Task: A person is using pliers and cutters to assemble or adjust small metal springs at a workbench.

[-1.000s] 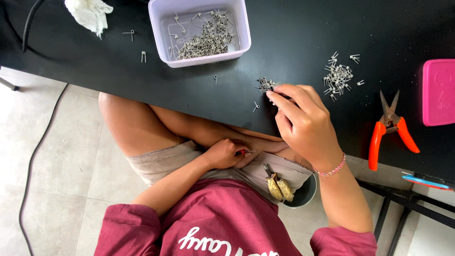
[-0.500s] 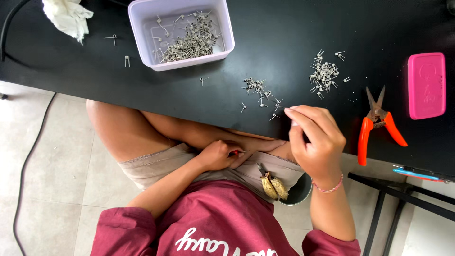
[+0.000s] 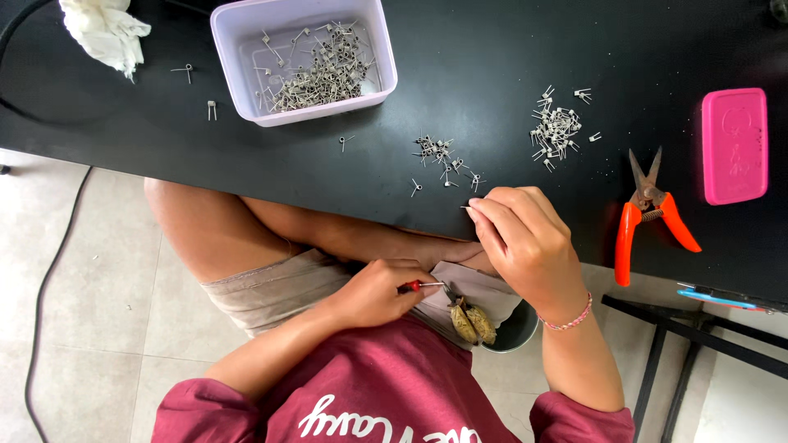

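Steel wire coil (image 3: pixel 468 208) sits pinched in the right hand (image 3: pixel 525 246) at centre frame, ready for the left hand (image 3: pixel 379 289), closed on a red-handled tool (image 3: pixel 425 285) lower down.

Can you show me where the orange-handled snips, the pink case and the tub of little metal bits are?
orange-handled snips (image 3: pixel 643 215): head view, near the pivot where the handles meet.
pink case (image 3: pixel 735 144): head view, middle of its lid.
tub of metal bits (image 3: pixel 238 57): head view, bare floor by its left wall.
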